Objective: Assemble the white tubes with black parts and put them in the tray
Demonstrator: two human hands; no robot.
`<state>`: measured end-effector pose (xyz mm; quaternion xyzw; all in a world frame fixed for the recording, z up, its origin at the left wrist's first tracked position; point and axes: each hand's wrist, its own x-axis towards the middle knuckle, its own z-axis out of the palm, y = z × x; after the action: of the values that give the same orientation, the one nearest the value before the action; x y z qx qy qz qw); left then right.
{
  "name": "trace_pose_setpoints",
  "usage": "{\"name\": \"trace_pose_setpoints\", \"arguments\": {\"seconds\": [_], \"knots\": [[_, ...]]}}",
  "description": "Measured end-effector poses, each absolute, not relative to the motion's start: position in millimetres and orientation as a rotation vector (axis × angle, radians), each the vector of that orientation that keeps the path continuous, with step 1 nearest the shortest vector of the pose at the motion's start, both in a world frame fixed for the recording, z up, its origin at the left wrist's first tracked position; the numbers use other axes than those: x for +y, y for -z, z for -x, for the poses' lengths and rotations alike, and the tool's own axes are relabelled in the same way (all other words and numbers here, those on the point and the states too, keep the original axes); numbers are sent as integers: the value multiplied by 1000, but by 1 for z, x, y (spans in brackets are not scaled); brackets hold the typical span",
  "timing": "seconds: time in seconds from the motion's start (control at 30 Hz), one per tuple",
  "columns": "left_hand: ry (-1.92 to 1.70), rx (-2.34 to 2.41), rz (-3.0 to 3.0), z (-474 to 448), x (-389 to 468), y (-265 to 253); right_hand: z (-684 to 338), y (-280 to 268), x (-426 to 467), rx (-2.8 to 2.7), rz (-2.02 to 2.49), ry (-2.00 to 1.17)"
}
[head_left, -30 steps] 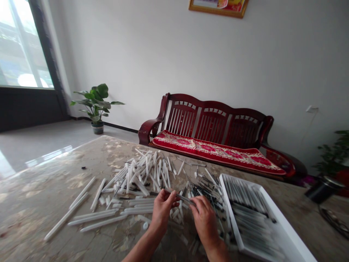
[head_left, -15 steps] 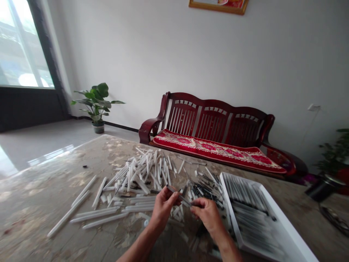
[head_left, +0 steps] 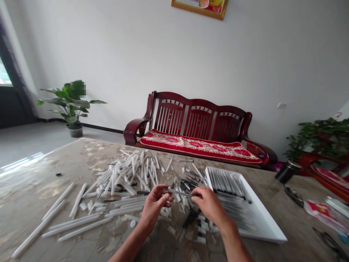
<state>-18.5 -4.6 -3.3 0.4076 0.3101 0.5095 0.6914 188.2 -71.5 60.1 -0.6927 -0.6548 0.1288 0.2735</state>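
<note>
Pinching a slim pen-like tube (head_left: 180,193) at opposite ends with left hand (head_left: 155,204) and right hand (head_left: 209,203); probably assembling it; next, calls for straight, steady alignment.

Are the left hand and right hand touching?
Apart. The head view shows a thin stick spanning the gap between the left hand and the right hand.

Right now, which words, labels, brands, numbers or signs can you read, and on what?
None readable.
Framed picture: cut off, too small.
Red-and-clear plastic packet: blurred.
White surface at right edge: red mark, too small to tell.
Thin rod, white tubes: no lettering discernible.
</note>
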Motion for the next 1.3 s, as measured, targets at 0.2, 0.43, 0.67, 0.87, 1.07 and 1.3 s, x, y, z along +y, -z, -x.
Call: {"name": "trace_pose_setpoints", "arguments": {"seconds": [0.2, 0.43, 0.67, 0.87, 1.07, 1.3], "knots": [[-1267, 811, -945, 25, 0, 5, -299, -56, -116, -1631, 2158, -85], [-1299, 846, -983, 24, 3, 12, -377, -26, -163, -1561, 2462, 65], [-1386, 896, -954, 33, 7, 12, -375, -4, -164, -1639, 2412, 95], [-1611, 1024, -874, 49, 19, 7, -375, 0, -156, -1616, 2318, 86], [-1637, 1160, -961, 62, 26, 6, -287, -26, -124, -1591, 2049, -48], [-1782, 1268, -850, 77, 32, 3, -125, -29, -63, -1938, 1724, -412]]}}
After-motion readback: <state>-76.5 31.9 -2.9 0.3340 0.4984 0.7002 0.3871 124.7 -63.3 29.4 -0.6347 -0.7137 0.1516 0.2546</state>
